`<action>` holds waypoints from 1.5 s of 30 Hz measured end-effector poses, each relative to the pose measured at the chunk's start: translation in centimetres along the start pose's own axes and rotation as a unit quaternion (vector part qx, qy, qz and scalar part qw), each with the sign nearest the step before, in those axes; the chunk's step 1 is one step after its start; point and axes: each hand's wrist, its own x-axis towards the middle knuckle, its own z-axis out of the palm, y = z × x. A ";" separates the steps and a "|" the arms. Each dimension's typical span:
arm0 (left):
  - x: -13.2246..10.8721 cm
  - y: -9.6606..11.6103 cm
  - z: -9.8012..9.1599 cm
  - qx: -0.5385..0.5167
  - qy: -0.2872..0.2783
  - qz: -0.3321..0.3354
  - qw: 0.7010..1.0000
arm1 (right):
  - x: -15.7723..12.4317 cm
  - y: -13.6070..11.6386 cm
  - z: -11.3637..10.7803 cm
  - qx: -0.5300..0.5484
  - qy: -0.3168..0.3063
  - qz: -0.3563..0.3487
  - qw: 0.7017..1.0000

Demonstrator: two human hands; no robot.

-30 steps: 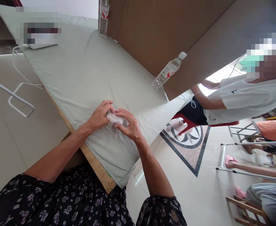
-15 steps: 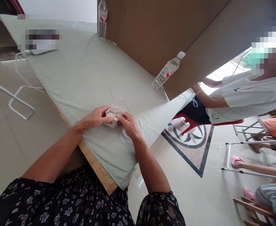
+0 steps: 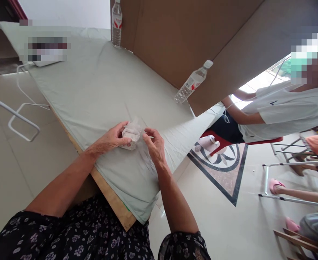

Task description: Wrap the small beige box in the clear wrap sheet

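Note:
A small whitish box-like block with thin translucent wrapping standing up from its top is near the table's front corner. My left hand is closed around its left side, thumb along the near face. Just to the right, my right hand is apart from the block, fingers curved and spaced, with nothing visible in them. Crumpled clear film lies on the cloth beneath my right wrist. What is inside the wrapping cannot be made out.
A pale green cloth covers the table. Cardboard panels stand behind, with an upright water bottle and a tilted-looking bottle before them. At the right sits a person in a white shirt. A white cable hangs at left.
My right hand has let go of the wrapped block and moved a little right. The wrapping on top now stands up looser. My left hand keeps its hold.

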 end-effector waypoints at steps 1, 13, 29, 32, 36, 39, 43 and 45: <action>0.0 0.0 -0.1 0.001 -0.002 -0.002 1.000 | -0.1 -0.2 0.1 -0.020 0.003 -0.023 1.000; 0.0 0.1 -0.4 -0.007 -0.018 -0.015 1.000 | 0.6 0.9 2.1 -0.079 -0.105 -0.113 0.985; -0.3 0.6 -0.3 0.029 -0.016 0.009 0.999 | 0.2 -0.3 1.7 -0.035 -0.128 -0.106 0.985; -0.3 0.8 0.0 0.034 -0.003 0.000 0.999 | 0.2 0.2 1.5 0.023 -0.112 -0.058 0.992; -0.2 0.8 0.5 0.040 0.037 0.012 0.998 | 0.3 1.2 2.0 0.063 -0.110 -0.028 0.992; 0.0 0.8 0.7 0.046 0.057 0.017 0.997 | 0.5 1.4 2.7 0.071 -0.098 -0.025 0.992; 0.2 0.7 0.6 0.035 0.069 0.003 0.997 | 0.6 1.1 3.3 0.070 -0.084 0.002 0.994; 0.3 0.7 0.3 0.014 0.059 -0.001 0.998 | 0.6 0.9 3.2 0.061 -0.085 0.008 0.994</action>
